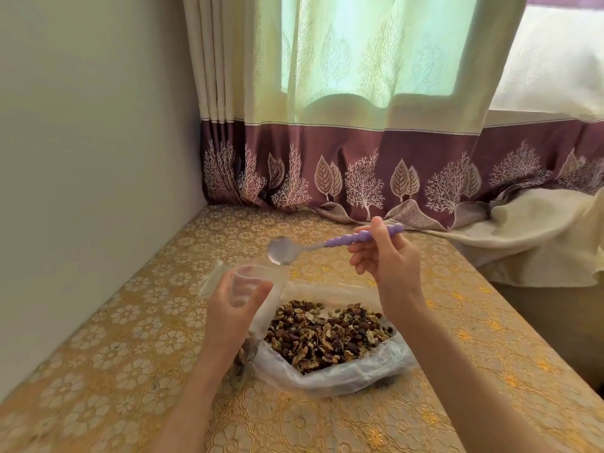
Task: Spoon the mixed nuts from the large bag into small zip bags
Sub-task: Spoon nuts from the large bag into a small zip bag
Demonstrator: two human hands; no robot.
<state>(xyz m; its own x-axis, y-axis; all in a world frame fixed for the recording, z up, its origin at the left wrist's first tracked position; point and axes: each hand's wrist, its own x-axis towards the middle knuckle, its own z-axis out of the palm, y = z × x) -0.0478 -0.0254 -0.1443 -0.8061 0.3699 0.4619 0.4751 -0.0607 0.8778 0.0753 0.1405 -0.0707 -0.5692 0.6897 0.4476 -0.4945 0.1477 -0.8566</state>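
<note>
A single wide-angle camera worn on the person's head looks forward and down along the table [130, 338], close above both forearms. The table's near edge falls below the frame; its far edge meets the curtain [359, 165], and the wall [81, 158] runs along its left edge.

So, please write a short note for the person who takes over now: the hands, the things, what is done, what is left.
Left hand: holds a small zip bag open, above the large bag's edge.
Right hand: grips the purple-handled spoon; its bowl is empty, over the small bag's mouth.
Large bag: lies open on the table, full of mixed nuts.
Done: cannot tell.
Left: scoop nuts, fill the bag.
</note>
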